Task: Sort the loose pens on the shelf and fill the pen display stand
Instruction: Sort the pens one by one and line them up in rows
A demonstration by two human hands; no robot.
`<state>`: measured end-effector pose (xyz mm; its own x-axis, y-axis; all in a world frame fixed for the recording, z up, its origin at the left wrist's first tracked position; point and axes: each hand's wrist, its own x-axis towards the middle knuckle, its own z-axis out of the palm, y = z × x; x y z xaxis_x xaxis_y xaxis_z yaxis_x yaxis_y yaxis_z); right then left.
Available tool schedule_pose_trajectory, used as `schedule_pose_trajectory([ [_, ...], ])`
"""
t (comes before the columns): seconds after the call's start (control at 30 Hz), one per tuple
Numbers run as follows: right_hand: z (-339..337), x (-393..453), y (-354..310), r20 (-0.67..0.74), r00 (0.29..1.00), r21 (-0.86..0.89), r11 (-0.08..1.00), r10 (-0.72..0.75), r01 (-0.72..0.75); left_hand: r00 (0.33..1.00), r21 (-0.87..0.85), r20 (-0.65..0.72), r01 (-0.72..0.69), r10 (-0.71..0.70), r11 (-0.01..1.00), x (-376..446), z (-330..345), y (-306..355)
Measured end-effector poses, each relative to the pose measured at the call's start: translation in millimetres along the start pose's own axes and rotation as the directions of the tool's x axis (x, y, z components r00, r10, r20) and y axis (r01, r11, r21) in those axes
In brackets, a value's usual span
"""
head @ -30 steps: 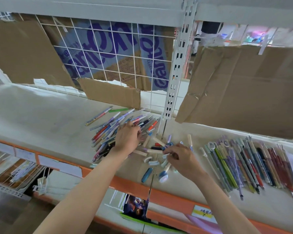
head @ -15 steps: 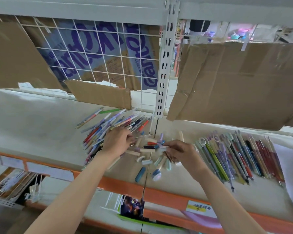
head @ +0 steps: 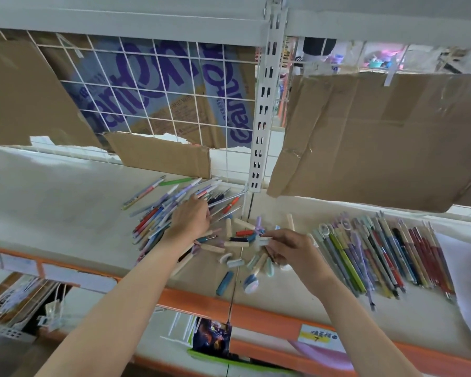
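Observation:
A jumbled pile of loose pens lies on the white shelf, left of the upright post. My left hand is on this pile, its fingers curled down among the pens, and a clear pen sticks out from its fingertips. Several loose pen caps are scattered at the middle of the shelf. My right hand pinches a small white cap over them. To the right, a sorted row of pens lies side by side. No display stand is in view.
The white slotted post rises right behind the caps. Wire grid and cardboard sheets close off the shelf's back. The orange front rail carries a yellow label. A lower shelf holds packaged goods.
My right hand has lifted a little and moved left over the caps, now pinching a white cap. My left hand has stayed on the pen pile. The camera shifted slightly.

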<state>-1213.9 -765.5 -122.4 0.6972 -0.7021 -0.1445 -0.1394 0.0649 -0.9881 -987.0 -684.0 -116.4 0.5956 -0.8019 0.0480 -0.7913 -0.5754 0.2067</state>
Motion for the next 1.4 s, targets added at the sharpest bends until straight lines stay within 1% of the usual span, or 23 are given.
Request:
schedule_pose_trajectory([
  [0.03,-1,-1,0,0.013,1.000,0.063,0.998,-0.006,0.005,1.000,-0.016,-0.023,-0.013,0.012,1.000,-2,0,-1],
  [0.1,-5,-3,0,0.036,0.999,0.191,0.981,-0.030,0.023,0.991,-0.103,-0.112,-0.080,0.068,0.991,-10,-2,-3],
  [0.17,-7,-5,-1,0.048,0.997,0.287,0.957,-0.058,0.042,0.970,-0.252,-0.210,-0.171,0.119,0.952,-24,-8,-1],
  [0.2,-8,-6,-1,0.055,0.996,0.318,0.947,-0.068,0.047,0.968,-0.338,-0.215,-0.195,0.126,0.921,-33,-13,1],
  [0.23,-8,-6,-2,0.062,0.995,0.340,0.939,-0.077,0.051,0.975,-0.424,-0.175,-0.199,0.136,0.884,-42,-17,3],
  [0.27,-8,-6,-3,0.067,0.994,0.356,0.933,-0.082,0.053,0.983,-0.509,-0.096,-0.185,0.158,0.840,-51,-21,6],
  [0.3,-8,-6,-3,0.069,0.994,0.367,0.929,-0.081,0.050,0.982,-0.589,0.008,-0.148,0.189,0.795,-59,-23,8],
  [0.37,-8,-5,-3,0.069,0.995,0.386,0.922,-0.066,0.034,0.954,-0.701,0.194,-0.029,0.229,0.713,-72,-25,11],
  [0.43,-8,-3,-2,0.071,0.996,0.397,0.918,-0.045,0.013,0.938,-0.753,0.269,0.063,0.219,0.655,-79,-23,13],
  [0.5,-10,-2,-1,0.092,0.995,0.397,0.918,-0.038,-0.002,0.938,-0.797,0.286,0.118,0.197,0.592,-83,-20,15],
  [0.57,-11,-2,-1,0.133,0.990,0.401,0.916,-0.044,-0.013,0.939,-0.814,0.284,0.130,0.193,0.567,-84,-19,15],
  [0.63,-11,-3,-2,0.146,0.988,0.367,0.930,-0.052,-0.005,0.939,-0.815,0.277,0.118,0.203,0.567,-84,-20,15],
  [0.73,-10,-2,-2,0.071,0.992,0.198,0.977,-0.100,0.084,0.939,-0.809,0.274,0.109,0.208,0.577,-84,-19,15],
  [0.77,-10,-2,-1,0.058,0.991,0.167,0.979,-0.124,0.113,0.940,-0.809,0.271,0.106,0.206,0.579,-85,-20,15],
  [0.83,-11,-1,-2,0.053,0.987,0.156,0.977,-0.155,0.145,0.942,-0.812,0.265,0.105,0.203,0.574,-85,-21,16],
  [0.93,-12,-2,-5,0.048,0.986,0.154,0.976,-0.160,0.151,0.946,-0.812,0.256,0.100,0.197,0.575,-85,-23,17],
  [1.13,-10,-4,-9,-0.020,0.987,0.185,0.970,-0.160,0.160,0.953,-0.803,0.242,0.090,0.184,0.589,-86,-25,17],
  [1.3,0,-7,-10,0.031,0.982,0.142,0.974,-0.184,0.178,0.957,-0.797,0.193,0.024,0.216,0.604,-86,-20,19],
  [1.4,9,-8,-8,-0.032,0.984,0.092,0.980,-0.175,0.178,0.983,-0.787,0.110,-0.006,0.150,0.617,-86,-14,26],
])
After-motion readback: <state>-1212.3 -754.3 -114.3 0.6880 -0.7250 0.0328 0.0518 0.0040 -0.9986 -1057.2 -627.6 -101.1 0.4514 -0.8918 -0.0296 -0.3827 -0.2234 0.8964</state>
